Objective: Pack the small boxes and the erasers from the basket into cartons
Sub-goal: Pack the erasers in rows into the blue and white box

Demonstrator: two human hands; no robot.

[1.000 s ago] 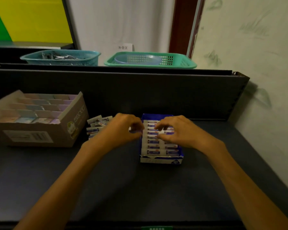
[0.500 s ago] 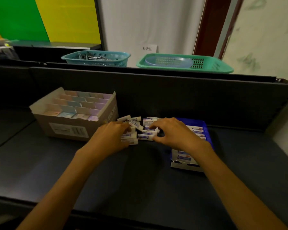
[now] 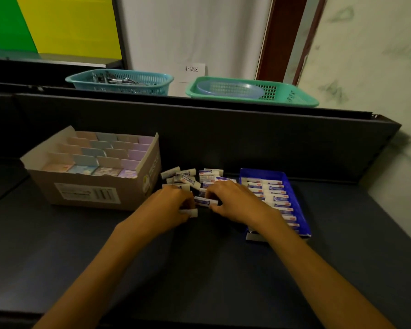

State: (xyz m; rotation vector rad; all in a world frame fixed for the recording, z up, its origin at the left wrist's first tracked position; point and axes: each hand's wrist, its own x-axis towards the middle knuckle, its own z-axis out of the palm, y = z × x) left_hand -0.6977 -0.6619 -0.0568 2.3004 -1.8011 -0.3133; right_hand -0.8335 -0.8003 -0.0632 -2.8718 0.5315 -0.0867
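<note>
Both hands were down in the loose pile of erasers (image 3: pixel 192 180) scattered on the dark grey tabletop (image 3: pixel 199 269), right between the two cartons. The left hand (image 3: pixel 170 208) had its fingers curled over a couple of erasers at the near edge of the pile, one white end poking out from under its fingertips, so it looked like it was gripping them. The right hand (image 3: pixel 235 201) was just beside it, thumb and fingers pinching the end of one sleeved eraser (image 3: pixel 205 201) that lay between the two hands. To the right sat the blue carton (image 3: pixel 294 200), an open tray already lined with erasers in two neat rows, and the right wrist crossed over its near left corner. To the left stood the brown cardboard carton (image 3: pixel 90 193), open on top, with small pastel boxes (image 3: pixel 105 148) standing in tidy rows inside, pink, blue, beige and purple. Up on the ledge behind the dark partition (image 3: pixel 223 138) were a teal basket (image 3: pixel 119 81) with some metallic bits in it, too small to make out, and a green basket (image 3: pixel 252 91) holding a clear lid or dish, with a little paper sign (image 3: pixel 191 70) between them.
</note>
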